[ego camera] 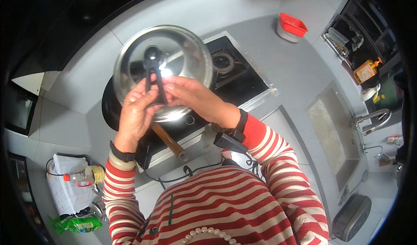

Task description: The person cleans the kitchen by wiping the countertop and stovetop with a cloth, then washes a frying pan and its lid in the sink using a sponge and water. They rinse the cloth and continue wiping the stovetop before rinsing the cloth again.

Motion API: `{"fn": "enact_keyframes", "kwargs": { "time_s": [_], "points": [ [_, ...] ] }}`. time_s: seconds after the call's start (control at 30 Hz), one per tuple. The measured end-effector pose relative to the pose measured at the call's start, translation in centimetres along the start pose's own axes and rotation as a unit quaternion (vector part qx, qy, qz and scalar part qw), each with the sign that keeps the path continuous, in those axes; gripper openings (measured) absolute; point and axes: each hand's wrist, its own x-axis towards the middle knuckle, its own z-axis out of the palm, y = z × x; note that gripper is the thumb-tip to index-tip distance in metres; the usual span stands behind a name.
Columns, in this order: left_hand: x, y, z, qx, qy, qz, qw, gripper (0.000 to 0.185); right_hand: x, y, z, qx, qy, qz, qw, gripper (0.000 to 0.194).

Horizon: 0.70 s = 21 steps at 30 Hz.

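Both my hands are at the black handle of a large pot lid, made of metal and glass. My left hand grips the handle from the left, thumb across it. On its right side, the fingers of my right hand are bent against the same handle. Beneath the lid is a pan, mostly hidden, whose wooden handle sticks out towards me over the stove's front edge. The lid covers the left part of a black gas stove; the right burner shows beside it.
A red basket on a pale container stands at the back right. Further right are a sink, a faucet and a pump bottle. At left lie a plastic bottle and a green packet. A black cable hangs before me.
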Motion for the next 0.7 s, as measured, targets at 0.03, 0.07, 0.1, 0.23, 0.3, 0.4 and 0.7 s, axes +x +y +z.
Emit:
{"fn": "enact_keyframes", "kwargs": {
  "time_s": [0.03,0.07,0.1,0.23,0.3,0.4,0.7],
  "points": [
    [0.3,-0.6,1.1,-0.009,0.0,-0.009,1.0,0.041,0.0,-0.2,-0.3,0.0,0.015,0.01,1.0,0.035],
    [0.8,-1.1,2.2,0.0,0.006,-0.022,1.0,0.041,-0.1,-0.4,-0.7,-0.019,0.033,0.004,0.999,0.029],
    [1.4,-1.6,3.1,0.007,0.011,-0.036,0.999,0.041,-0.6,-0.5,-1.1,0.026,0.053,-0.003,0.998,0.024],
    [3.2,-2.8,5.9,0.092,-0.015,-0.092,0.991,0.044,-2.2,-1.1,-3.9,0.065,0.143,0.009,0.988,0.015],
    [4.2,-3.4,7.1,0.132,-0.061,-0.095,0.985,0.045,-3.1,-1.0,-5.2,0.093,0.182,0.008,0.979,0.009],
    [5.1,-4.2,8.3,0.19,-0.098,-0.085,0.973,0.045,-3.7,-0.7,-7.7,0.156,0.285,-0.043,0.945,0.002],
    [0.4,-3.4,2.0,0.245,0.075,-0.027,0.966,0.027,-11.4,-4.2,-23.6,0.05,0.467,-0.062,0.881,0.005]
  ]
}}
